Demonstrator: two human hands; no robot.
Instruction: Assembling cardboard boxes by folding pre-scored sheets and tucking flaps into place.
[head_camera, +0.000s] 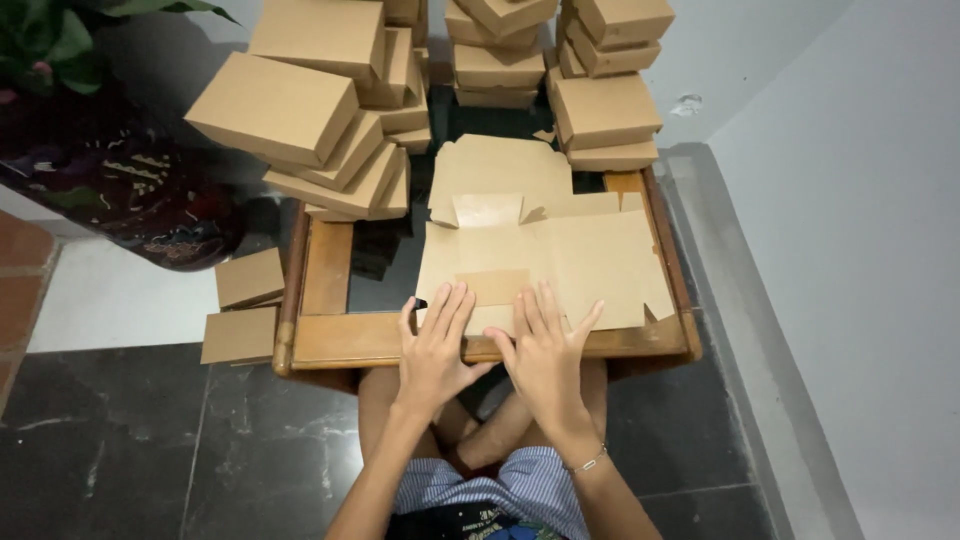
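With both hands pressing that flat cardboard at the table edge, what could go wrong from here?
1. The leaning stack of folded boxes at the far left overhangs the table rim; a jolt might tip it to the floor, where two boxes already lie.
2. The flat cardboard blank sits at the near edge under the left hand and right hand; uneven pressure might crease it crooked or slide it off.

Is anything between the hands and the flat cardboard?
No. Both the left hand and the right hand lie flat right on the near edge of the cardboard, fingers spread. Nothing sits between them.
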